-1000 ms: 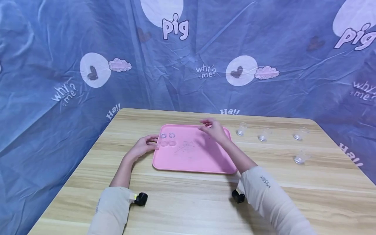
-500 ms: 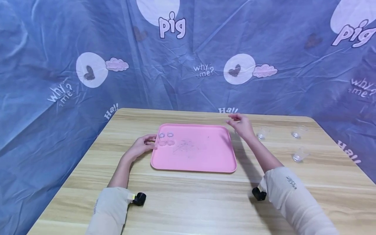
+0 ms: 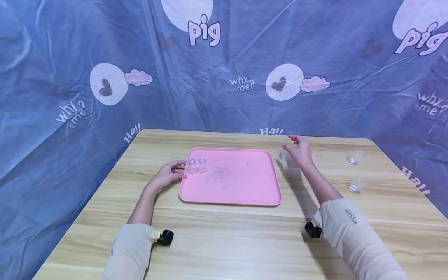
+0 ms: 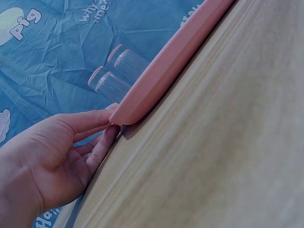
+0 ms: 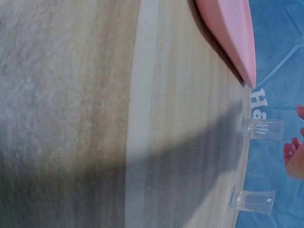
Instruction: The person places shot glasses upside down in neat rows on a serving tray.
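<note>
Left hand (image 3: 167,174) pinched the pink tray (image 3: 241,190) at its left edge, clear cups (image 3: 202,161) standing at that end. Right hand (image 3: 300,152), fingers parted and holding nothing, hung near a lone cup (image 3: 284,156) off the tray's right side. Seemingly mid-reach; next move probably called for lowering and pinching lightly.

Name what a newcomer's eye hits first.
Probably the pink tray midway on the wooden table, its left edge pinched by the left grip. Then the blue printed backdrop behind, and clear cups: four in the tray's far left corner, four right of the tray, where the right grip hovers.
</note>
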### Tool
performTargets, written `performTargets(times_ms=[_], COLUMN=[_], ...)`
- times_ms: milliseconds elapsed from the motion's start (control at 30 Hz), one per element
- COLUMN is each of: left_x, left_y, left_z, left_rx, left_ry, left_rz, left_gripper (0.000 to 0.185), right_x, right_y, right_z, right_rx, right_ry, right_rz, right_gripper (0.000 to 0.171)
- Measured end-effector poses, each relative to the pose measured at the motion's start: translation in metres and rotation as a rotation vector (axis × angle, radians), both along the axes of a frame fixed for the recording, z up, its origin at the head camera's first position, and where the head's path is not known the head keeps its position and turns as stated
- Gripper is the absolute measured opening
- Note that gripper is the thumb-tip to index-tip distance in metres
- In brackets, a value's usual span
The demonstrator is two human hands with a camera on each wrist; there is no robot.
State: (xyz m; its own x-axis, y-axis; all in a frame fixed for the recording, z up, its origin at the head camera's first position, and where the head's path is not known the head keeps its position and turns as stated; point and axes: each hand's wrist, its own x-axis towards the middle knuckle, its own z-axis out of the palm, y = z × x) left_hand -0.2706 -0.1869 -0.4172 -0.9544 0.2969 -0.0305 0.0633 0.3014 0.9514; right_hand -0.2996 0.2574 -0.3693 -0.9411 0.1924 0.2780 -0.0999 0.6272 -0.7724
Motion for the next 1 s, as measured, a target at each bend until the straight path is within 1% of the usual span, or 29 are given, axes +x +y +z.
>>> performTargets(times_ms=[167,233,333,433,533,667,1000], left_x=[0.000,-0.004,-0.003,-0.004,-0.004,-0.005,-0.005], left_y=[0.001,0.000,0.000,0.000,-0.001,-0.002,-0.002], left_z=[0.001,-0.006,-0.006,-0.007,-0.008,-0.008,-0.007], left_rx=[0.000,0.005,0.005,0.014,0.013,0.012,0.028], left_ry=[-0.013,-0.014,-0.015,-0.018,-0.017,-0.008,-0.005], left_rz=[-0.005,-0.003,-0.002,-0.003,-0.003,-0.001,-0.002], left_gripper=[0.056,0.056,0.057,0.057,0.057,0.056,0.055], right_x=[-0.001,-0.001,-0.001,0.000,0.001,0.001,-0.003], right_y=[0.004,0.005,0.006,0.007,0.008,0.009,0.011], right_z=[-0.007,-0.010,-0.015,-0.020,-0.025,-0.031,-0.042], right_rx=[0.017,0.017,0.007,-0.014,-0.010,0.028,0.094], right_ry=[-0.045,-0.071,-0.124,-0.158,-0.164,-0.158,-0.149], right_rz=[0.004,0.002,-0.003,-0.005,0.012,0.037,0.016], right_gripper=[0.050,0.053,0.056,0.058,0.056,0.050,0.043])
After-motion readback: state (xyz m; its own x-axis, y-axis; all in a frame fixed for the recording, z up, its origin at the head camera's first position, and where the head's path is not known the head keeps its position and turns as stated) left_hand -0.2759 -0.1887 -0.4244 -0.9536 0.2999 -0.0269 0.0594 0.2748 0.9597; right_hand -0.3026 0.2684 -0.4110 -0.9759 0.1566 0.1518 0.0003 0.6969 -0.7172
